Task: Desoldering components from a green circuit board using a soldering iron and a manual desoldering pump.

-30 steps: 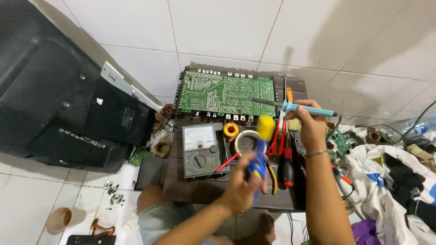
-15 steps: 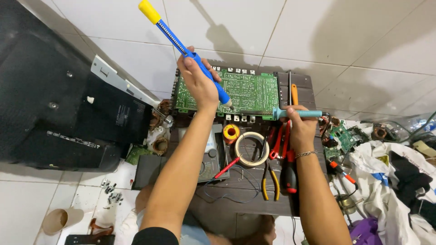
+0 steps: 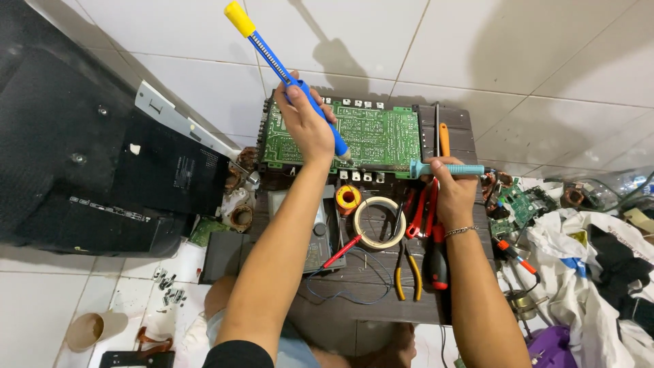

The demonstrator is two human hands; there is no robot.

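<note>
The left hand point(image 3: 306, 126) is wrapping firmly around a blue desoldering pump point(image 3: 293, 85), its yellow plunger cap pointing up toward eleven o'clock and its pale tip coming down on the green circuit board point(image 3: 371, 140), which is lying at twelve o'clock on the dark low bench point(image 3: 368, 307). The right hand point(image 3: 453, 194) is closing around the teal handle of a soldering iron point(image 3: 446, 168), which is lying almost level and pointing toward nine o'clock, its metal end reaching the board's lower edge just beside the pump's tip. To do this well, I judge the iron should be heating the joint fully before the pump is being fired, with the nozzle sitting square and close over the pad rather than tilting away; the left thumb should be resting ready near the release, though whether it is already there I cannot tell. Holding the iron too long is risking a lifted pad. At six o'clock from the board, a roll of pale tape point(image 3: 379, 223) and a small yellow solder spool point(image 3: 348, 198) are lying near red-handled pliers point(image 3: 421, 211), while a multimeter point(image 3: 317, 235) is sitting partly hidden under the left forearm.
</note>
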